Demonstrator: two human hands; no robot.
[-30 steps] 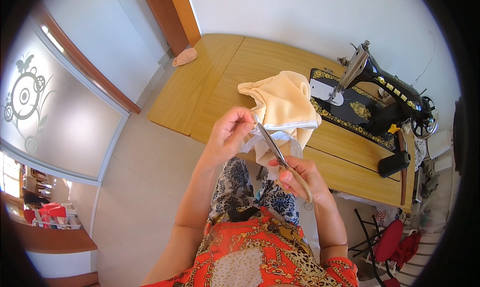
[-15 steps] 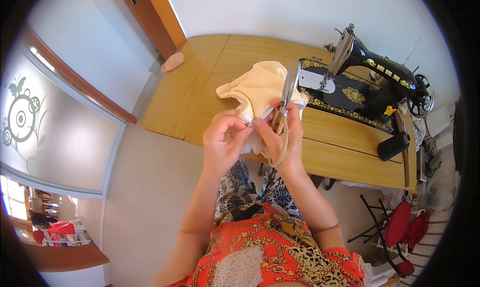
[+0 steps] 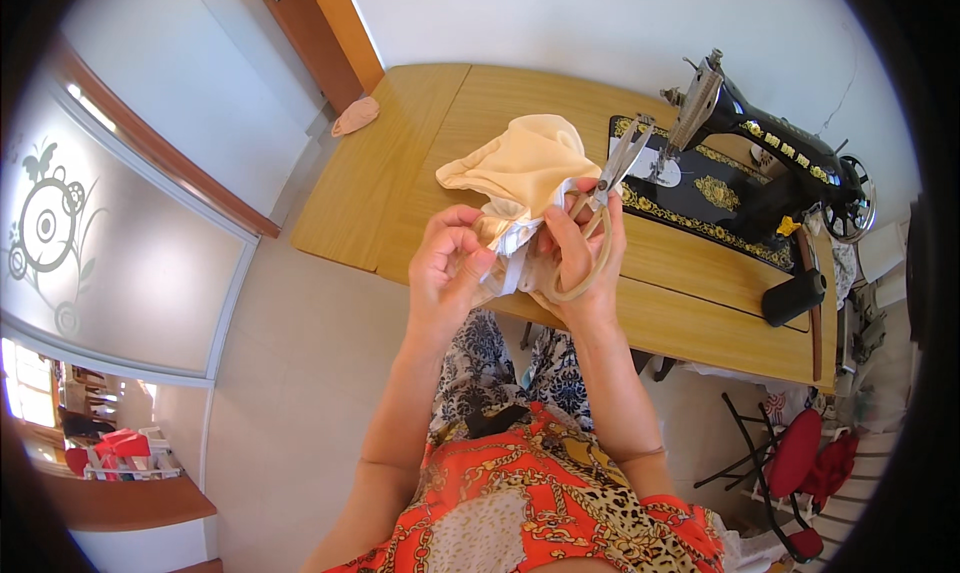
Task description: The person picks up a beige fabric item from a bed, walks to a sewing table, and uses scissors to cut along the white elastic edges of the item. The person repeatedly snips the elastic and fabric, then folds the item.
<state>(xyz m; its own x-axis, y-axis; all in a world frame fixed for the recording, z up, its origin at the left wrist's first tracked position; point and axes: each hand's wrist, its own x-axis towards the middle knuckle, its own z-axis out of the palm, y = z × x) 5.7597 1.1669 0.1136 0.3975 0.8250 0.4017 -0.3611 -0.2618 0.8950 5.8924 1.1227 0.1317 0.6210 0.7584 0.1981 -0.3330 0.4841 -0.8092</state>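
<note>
A peach cloth piece [image 3: 530, 163] with white strips along its near edge is held up over the front of the table. My left hand [image 3: 442, 273] pinches at its lower left edge, thumb and fingers close together; whether a thread is also between them is too small to tell. My right hand [image 3: 585, 263] grips the white-edged side of the cloth and also carries the scissors [image 3: 605, 188]. The scissors' beige handle loops lie over the palm, and the blades point up and away, slightly apart. Some fingertips are hidden behind the fabric.
A black sewing machine [image 3: 790, 143] stands at the right of the wooden table [image 3: 400, 163]. Near its right end is a black thread cone [image 3: 793, 297]. A small pink cloth piece [image 3: 355, 116] lies at the far left corner. A red folding chair [image 3: 795, 453] stands low right.
The scissors have tilted rightward and their blades show a gap. My hands have moved a little apart, and more of the white edging shows between them.
</note>
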